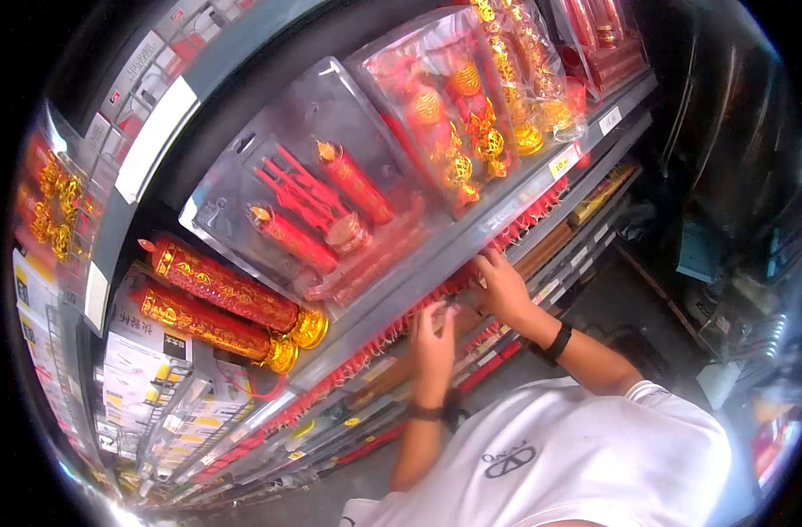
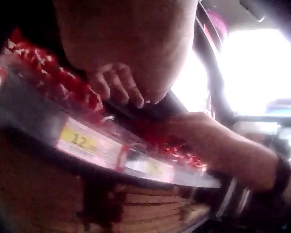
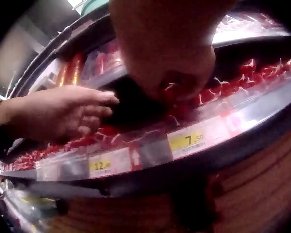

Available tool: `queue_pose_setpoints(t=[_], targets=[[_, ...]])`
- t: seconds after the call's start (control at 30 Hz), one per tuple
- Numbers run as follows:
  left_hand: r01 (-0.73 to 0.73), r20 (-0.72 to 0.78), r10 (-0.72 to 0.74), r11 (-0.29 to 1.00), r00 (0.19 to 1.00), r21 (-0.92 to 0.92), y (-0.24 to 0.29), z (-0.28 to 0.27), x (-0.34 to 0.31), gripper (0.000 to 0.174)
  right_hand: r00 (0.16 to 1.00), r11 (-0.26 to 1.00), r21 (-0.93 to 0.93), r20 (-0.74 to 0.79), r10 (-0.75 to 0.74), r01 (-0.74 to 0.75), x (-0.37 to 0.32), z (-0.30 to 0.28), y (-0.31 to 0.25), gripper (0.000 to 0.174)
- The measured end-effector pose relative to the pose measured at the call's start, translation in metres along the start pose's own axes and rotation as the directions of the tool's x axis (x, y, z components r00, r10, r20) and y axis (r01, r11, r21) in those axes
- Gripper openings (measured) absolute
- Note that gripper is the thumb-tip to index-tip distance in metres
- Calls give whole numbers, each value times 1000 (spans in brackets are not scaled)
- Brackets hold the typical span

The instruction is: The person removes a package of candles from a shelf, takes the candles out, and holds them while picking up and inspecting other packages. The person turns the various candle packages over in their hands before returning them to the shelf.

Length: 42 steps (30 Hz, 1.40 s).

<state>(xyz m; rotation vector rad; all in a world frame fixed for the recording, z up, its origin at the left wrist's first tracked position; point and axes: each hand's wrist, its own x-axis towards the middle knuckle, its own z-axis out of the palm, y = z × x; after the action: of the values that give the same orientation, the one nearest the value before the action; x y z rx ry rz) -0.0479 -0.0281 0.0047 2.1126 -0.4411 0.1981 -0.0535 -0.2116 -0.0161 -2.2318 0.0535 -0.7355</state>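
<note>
On my feed the red candles (image 3: 247, 70) line a shelf (image 3: 157, 154), behind price tags (image 3: 109, 164). My left hand (image 1: 434, 336) hovers over them, fingers loose; my right hand (image 1: 504, 288) reaches among them, its grip unclear to me.

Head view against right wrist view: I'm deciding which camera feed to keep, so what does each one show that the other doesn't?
Only the head view shows the person's white shirt with its dark logo, and the black band on the right wrist.

Only the right wrist view shows a readable 7.50 price label on the shelf edge, with a second label beginning 12 beside it.

Both show the left hand, the right hand and rows of small red pieces along the shelf.
</note>
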Motion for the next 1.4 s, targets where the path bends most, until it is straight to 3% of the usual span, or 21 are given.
queue_pose_setpoints(t=[0.03, 0.07, 0.17, 0.2, 0.3, 0.33, 0.43, 0.53, 0.63, 0.73, 0.8, 0.97, 1.17, 1.27, 1.4], targets=[[155, 120, -128, 956, 984, -248, 1, 6, -6, 26, 1000, 997, 73, -23, 5, -3, -6, -3, -9, 38], [112, 183, -54, 938, 982, -329, -18, 17, -8, 31, 999, 989, 146, -46, 10, -3, -13, -6, -17, 37], [278, 255, -168, 820, 952, -500, -24, 27, -8, 38, 991, 965, 235, 90, 95, -114, -35, -9, -31, 39], [321, 242, -236, 850, 941, -417, -30, 29, -6, 44, 995, 976, 208, 91, 46, -64, -41, -11, -36, 42], [510, 463, -298, 735, 835, -447, -46, 21, 1, 44, 994, 971, 233, 76, -82, 62, -58, -8, -39, 41], [429, 402, -232, 739, 886, -520, -36, 19, -1, 45, 991, 967, 249, 104, -81, 53, -61, -8, -42, 37], [469, 448, -268, 771, 853, -431, -63, 19, -1, 31, 969, 984, 176, 247, -18, -26, -64, -15, -47, 35], [449, 457, -232, 770, 859, -453, -66, 7, -12, 30, 992, 989, 148, 119, -31, 13, -56, -8, -25, 28], [509, 574, -201, 735, 794, -448, -76, -13, -19, 28, 999, 998, 59, 52, -2, -1, -37, -3, -17, 33], [482, 584, -161, 752, 796, -449, -91, -31, -29, 28, 998, 963, -269, -54, -10, -5, -18, 11, -15, 38], [497, 586, -171, 738, 792, -456, -93, -43, -36, 29, 995, 949, -313, -94, 17, -46, -8, 18, -17, 43], [529, 580, -218, 724, 784, -443, -95, -67, -53, 34, 985, 892, -418, -54, 164, -171, 1, 37, -16, 54], [505, 466, -278, 717, 840, -481, -99, -67, -69, 39, 989, 908, -394, -45, 138, -144, 7, 32, -11, 55], [526, 522, -235, 668, 820, -526, -91, -74, -72, 41, 984, 901, -401, -10, 176, -166, 1, 20, -25, 49], [533, 559, -164, 597, 813, -600, -94, -73, -75, 41, 995, 939, -330, -65, 76, -94, -24, 8, -32, 48]])
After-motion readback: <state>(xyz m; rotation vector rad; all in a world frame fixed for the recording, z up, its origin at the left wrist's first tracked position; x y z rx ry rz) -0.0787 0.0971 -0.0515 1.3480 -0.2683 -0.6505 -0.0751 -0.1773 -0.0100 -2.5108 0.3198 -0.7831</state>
